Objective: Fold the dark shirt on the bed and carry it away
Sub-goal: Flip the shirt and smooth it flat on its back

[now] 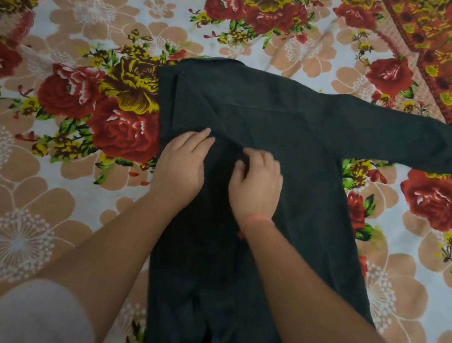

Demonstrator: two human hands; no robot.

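The left hand (181, 164) presses the shirt (288, 116) with straight fingers; right hand (257, 182) just beside, fingers curled, pinching a fold. Shirt spread on bedsheet (78, 27), sleeve (403, 141) past right fingers.

Head cam only, worn by the person, steep down onto the bed (34, 199).
Close range, wide angle; forearms (117, 243) enter from 6 o'clock, dark shirt (259, 108) centre, its sleeve (403, 138) running off at 3 o'clock.
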